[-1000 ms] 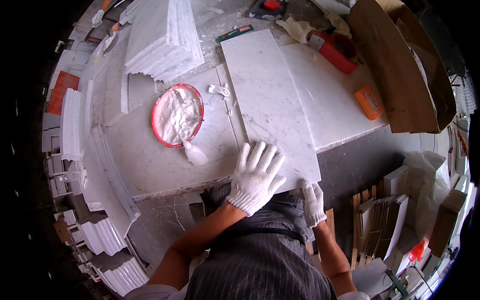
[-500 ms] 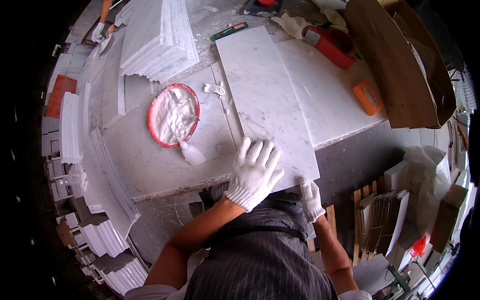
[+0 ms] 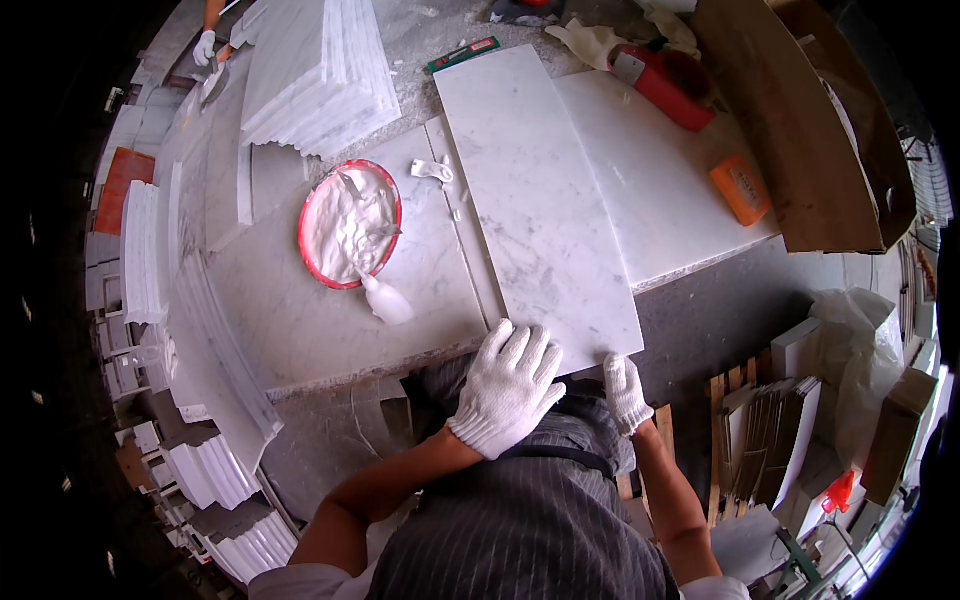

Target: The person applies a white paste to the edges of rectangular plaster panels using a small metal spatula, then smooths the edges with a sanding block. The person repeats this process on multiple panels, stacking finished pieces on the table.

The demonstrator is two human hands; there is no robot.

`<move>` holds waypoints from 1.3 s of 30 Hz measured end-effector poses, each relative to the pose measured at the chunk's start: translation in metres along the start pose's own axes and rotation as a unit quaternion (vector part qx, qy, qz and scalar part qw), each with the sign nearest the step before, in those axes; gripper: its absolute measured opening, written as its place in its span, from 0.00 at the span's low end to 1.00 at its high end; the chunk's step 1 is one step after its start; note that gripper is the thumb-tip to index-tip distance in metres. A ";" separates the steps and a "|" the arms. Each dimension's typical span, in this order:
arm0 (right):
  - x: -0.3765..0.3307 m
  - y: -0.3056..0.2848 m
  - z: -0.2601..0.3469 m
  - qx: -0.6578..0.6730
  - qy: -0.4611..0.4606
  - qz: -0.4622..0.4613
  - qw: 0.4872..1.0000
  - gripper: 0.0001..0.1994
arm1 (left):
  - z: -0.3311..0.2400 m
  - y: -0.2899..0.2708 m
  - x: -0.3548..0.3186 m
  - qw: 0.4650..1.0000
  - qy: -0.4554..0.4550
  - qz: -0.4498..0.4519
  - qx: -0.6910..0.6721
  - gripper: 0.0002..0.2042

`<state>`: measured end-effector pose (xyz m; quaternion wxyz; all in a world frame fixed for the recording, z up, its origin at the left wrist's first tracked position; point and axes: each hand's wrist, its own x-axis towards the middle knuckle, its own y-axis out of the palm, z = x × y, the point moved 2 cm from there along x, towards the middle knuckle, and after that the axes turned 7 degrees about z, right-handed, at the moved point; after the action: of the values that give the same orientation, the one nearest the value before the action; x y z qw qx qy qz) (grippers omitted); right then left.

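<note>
A long white marble slab (image 3: pixel 540 190) with grey veins lies lengthwise before me, on top of other pale slabs. My left hand (image 3: pixel 507 390), in a white knitted glove, rests its fingertips on the slab's near left corner, fingers stretched out and slightly apart. At the near right corner, my gloved right hand (image 3: pixel 626 395) has its fingers together against the edge; its fingertips are partly hidden. To the left sits a red-rimmed bowl (image 3: pixel 318 262) of white paste with a metal tool in it. A white squeeze bottle (image 3: pixel 387 301) lies against the bowl.
Stacked marble slabs (image 3: pixel 320 85) stand at the far left. A green level-like bar (image 3: pixel 464 54) touches the slab's far end. To the right are a red tool (image 3: pixel 665 90), an orange block (image 3: pixel 739 190) and a cardboard box (image 3: pixel 800 130). Another person's gloved hand (image 3: pixel 205 48) works far left.
My left hand has drawn back toward me, from lying over the slab's near part to its near edge. My right hand stays at the corner. The view has shifted slightly.
</note>
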<state>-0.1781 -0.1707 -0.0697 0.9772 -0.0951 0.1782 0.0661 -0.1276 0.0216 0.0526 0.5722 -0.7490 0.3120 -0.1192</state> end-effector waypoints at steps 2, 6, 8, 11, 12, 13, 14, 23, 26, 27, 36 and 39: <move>0.001 -0.002 -0.005 0.015 0.007 0.019 1.000 0.23 | 0.000 -0.004 -0.003 0.999 0.018 0.021 -0.027 0.22; 0.002 -0.006 0.000 0.036 0.036 0.068 0.996 0.25 | 0.001 0.004 -0.018 0.993 0.052 -0.006 -0.110 0.14; 0.002 -0.008 0.003 0.022 0.047 0.085 0.995 0.27 | 0.002 0.001 -0.021 0.988 0.052 -0.029 -0.140 0.09; 0.001 -0.007 0.000 0.059 0.065 0.079 0.993 0.30 | 0.005 0.019 -0.037 0.984 0.024 -0.037 -0.175 0.08; 0.001 -0.005 -0.002 0.084 0.072 0.073 0.991 0.31 | 0.007 0.023 -0.040 0.984 0.018 -0.048 -0.173 0.08; 0.001 -0.005 -0.007 0.126 0.085 0.082 0.985 0.31 | 0.010 0.025 -0.042 0.983 0.012 -0.059 -0.171 0.08; 0.002 -0.006 -0.012 0.167 0.099 0.090 0.977 0.31 | 0.013 0.026 -0.043 0.984 -0.007 -0.056 -0.171 0.08; -0.002 -0.038 -0.030 0.327 0.165 0.095 0.926 0.23 | 0.045 0.049 -0.061 0.943 -0.146 -0.011 -0.299 0.11; 0.005 -0.045 -0.048 0.404 0.148 0.094 0.898 0.27 | 0.047 0.050 -0.058 0.901 -0.197 0.018 -0.386 0.14; 0.001 -0.045 -0.051 0.410 0.148 0.061 0.898 0.33 | 0.046 0.050 -0.057 0.877 -0.219 0.024 -0.427 0.14; 0.019 -0.044 0.005 0.384 0.108 0.061 0.915 0.43 | 0.058 0.087 -0.046 0.763 -0.261 -0.019 -0.592 0.18; 0.031 -0.052 -0.001 0.404 0.109 0.072 0.905 0.45 | 0.047 0.077 -0.031 0.715 -0.269 -0.009 -0.645 0.18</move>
<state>-0.1413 -0.2183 -0.0733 0.8987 0.3146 0.3018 0.0475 -0.1516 0.0657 -0.0287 0.0090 -0.9397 0.1398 0.3120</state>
